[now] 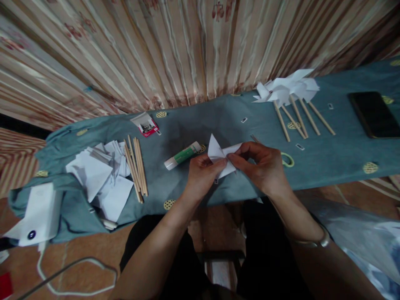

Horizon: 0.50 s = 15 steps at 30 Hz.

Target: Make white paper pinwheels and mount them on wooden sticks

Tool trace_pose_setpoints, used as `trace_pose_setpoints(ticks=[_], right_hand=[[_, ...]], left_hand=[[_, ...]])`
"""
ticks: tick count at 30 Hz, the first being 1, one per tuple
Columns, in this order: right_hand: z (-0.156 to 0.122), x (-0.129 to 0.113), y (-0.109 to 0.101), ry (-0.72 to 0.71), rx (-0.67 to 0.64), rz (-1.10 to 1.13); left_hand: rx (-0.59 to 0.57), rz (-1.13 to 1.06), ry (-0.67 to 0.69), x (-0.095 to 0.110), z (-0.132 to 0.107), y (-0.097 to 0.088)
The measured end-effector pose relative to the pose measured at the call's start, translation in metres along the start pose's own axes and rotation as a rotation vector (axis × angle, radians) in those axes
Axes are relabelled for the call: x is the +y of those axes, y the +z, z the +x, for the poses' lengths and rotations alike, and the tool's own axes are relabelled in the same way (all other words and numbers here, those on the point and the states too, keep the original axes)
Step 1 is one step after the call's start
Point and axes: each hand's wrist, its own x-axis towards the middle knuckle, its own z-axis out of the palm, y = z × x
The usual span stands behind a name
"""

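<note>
My left hand [202,175] and my right hand [261,166] both pinch a folded white paper piece [218,155] above the front edge of a bench covered in blue-grey cloth [328,158]. Fingertips of both hands meet at the paper's middle, and its pointed flaps stick up and to the left. A glue stick [183,156] with a green label lies on the cloth just left of my left hand. A small green ring [288,160] lies by my right hand.
Cut white paper squares [100,175] and several wooden sticks [136,168] lie at the left. Finished paper pinwheels on sticks [292,98] lie at the back right, near a dark phone [373,113]. A small pin box [145,123], a white charger [39,216] and a curtain behind.
</note>
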Motion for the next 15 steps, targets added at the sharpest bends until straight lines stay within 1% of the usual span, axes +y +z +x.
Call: trace_pose_setpoints(ticks=[6,11,15], right_hand=[[0.0011,-0.0008,0.0001,0.014,-0.001,0.032],[0.0013,0.0012,0.0003,0.022,-0.008,0.077],[0.0013,0.0021,0.0003,0.02,-0.006,0.059]], left_hand=[[-0.016,-0.018,0.007,-0.0008,-0.0001,-0.0006],[0.003,0.016,0.006,-0.0009,0.0001,-0.0005],[0.015,0.043,0.007,-0.0022,0.0007,-0.0007]])
